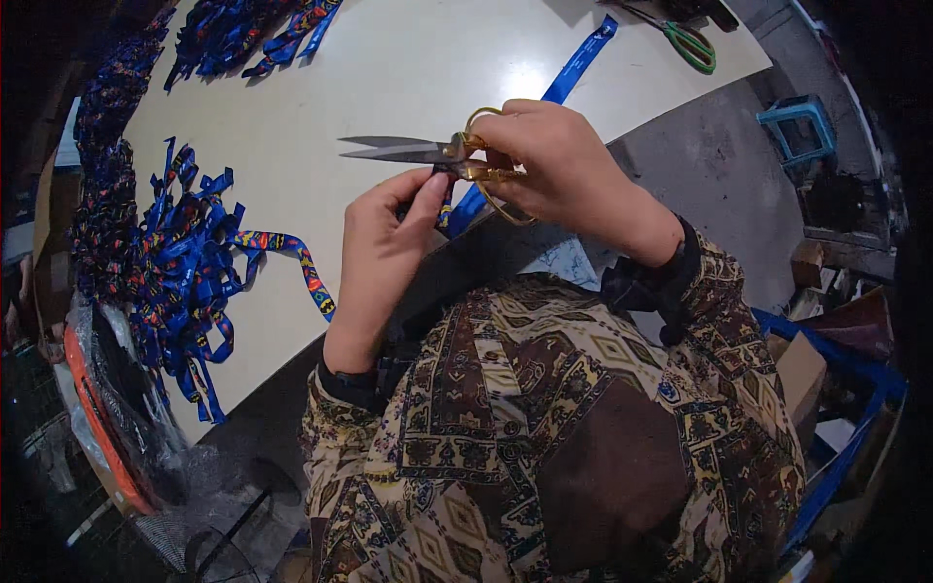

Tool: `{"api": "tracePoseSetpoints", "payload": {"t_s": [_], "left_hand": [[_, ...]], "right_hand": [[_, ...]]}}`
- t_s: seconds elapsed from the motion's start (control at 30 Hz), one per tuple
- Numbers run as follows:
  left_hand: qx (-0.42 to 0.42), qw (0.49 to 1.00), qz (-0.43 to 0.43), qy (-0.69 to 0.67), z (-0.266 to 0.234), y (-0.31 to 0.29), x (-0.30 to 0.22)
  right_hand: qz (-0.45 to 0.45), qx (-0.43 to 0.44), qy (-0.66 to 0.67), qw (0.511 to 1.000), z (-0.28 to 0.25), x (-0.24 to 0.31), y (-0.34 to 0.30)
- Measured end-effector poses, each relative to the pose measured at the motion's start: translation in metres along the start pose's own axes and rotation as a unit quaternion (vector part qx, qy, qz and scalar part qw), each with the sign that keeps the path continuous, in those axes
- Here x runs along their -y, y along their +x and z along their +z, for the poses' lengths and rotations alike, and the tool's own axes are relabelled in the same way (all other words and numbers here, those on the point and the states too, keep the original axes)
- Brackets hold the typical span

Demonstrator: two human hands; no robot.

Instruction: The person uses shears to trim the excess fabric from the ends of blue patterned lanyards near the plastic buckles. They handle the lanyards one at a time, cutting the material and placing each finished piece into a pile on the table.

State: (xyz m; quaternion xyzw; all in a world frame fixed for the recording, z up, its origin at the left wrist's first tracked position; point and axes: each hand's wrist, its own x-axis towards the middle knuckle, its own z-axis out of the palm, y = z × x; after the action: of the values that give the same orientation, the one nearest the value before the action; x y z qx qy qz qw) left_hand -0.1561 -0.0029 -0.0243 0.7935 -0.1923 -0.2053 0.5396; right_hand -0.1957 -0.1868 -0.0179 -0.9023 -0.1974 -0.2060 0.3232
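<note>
Right hand (562,160) points scissors (428,153) leftward beyond left hand (389,223) pinching patterned strap (444,218).

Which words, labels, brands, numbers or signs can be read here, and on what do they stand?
None can be read clearly.
Blue strap: small pale print, too small to read.
Pile of patterned straps: bright motifs, no legible text.
Gold-handled scissors: no legible marking.

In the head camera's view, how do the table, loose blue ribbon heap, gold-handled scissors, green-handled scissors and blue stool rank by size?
Largest to smallest, as they look:
1. Table
2. Loose blue ribbon heap
3. Gold-handled scissors
Unranked, smallest: green-handled scissors and blue stool; they look too alike.
</note>
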Motion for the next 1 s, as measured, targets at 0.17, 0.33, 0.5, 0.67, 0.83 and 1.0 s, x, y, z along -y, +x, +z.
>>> {"api": "tracePoseSetpoints", "payload": {"t_s": [0.17, 0.33, 0.5, 0.67, 0.83, 1.0], "left_hand": [[-0.014, 0.999, 0.028, -0.022, 0.001, -0.002, 0.002], [0.018, 0.996, -0.024, 0.081, -0.001, -0.003, 0.004], [0.034, 0.999, -0.016, -0.023, -0.002, -0.004, 0.004], [0.051, 0.994, -0.022, -0.098, -0.004, -0.001, 0.001], [0.066, 0.991, -0.033, -0.115, -0.004, 0.0, -0.004], [0.057, 0.992, -0.018, -0.111, 0.0, 0.003, -0.005]], "right_hand": [[-0.019, -0.002, -0.03, 0.999, 0.004, 0.001, 0.001], [-0.057, -0.001, -0.046, 0.997, 0.007, 0.001, 0.002], [-0.059, 0.0, -0.024, 0.998, 0.01, -0.004, 0.002], [0.185, 0.11, 0.271, 0.938, -0.022, -0.001, 0.006], [0.304, 0.22, 0.355, 0.856, -0.035, -0.006, 0.0], [0.251, 0.129, 0.256, 0.925, -0.004, -0.012, -0.002]]}}
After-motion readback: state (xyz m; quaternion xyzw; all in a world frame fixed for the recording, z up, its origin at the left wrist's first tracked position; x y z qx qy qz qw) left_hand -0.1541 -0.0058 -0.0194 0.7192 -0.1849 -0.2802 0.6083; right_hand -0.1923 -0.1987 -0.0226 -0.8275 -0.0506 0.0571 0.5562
